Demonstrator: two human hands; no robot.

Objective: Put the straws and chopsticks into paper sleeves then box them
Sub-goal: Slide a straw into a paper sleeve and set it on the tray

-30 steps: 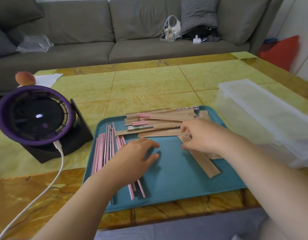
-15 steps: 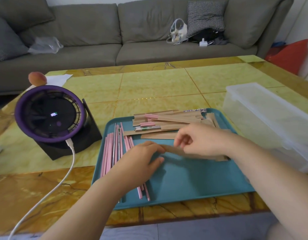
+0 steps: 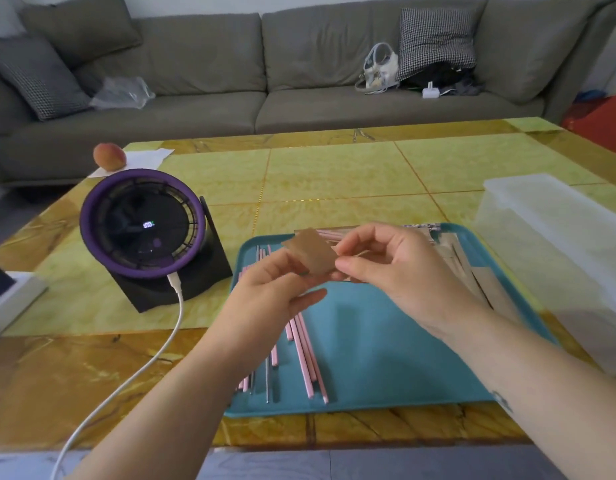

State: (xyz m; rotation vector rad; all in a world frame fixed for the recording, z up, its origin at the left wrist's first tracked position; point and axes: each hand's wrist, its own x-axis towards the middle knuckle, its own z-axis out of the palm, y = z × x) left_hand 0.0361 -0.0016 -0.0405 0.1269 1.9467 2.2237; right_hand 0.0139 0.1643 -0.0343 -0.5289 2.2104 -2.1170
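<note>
Above the teal tray (image 3: 386, 368), a brown paper sleeve (image 3: 311, 252) is held up between both hands, its end pointing toward the camera. My left hand (image 3: 275, 292) pinches it from the left and below. My right hand (image 3: 393, 268) pinches its right side with thumb and forefinger. Pink straws (image 3: 306, 351) and thin metal chopsticks (image 3: 268, 379) lie lengthwise on the tray's left part. Several more brown sleeves (image 3: 473, 271) are heaped at the tray's far right, partly hidden behind my right hand. The clear plastic box (image 3: 556, 244) stands right of the tray.
A purple-rimmed black fan (image 3: 144, 226) with a white cable (image 3: 126, 379) stands left of the tray. A peach (image 3: 109, 156) on white paper lies behind it. A white device (image 3: 8, 296) sits at the left table edge. A grey sofa runs behind the table.
Both hands have lifted one paper sleeve off the tray and turned it end-on toward the camera. The camera view has shifted back and to the left.
</note>
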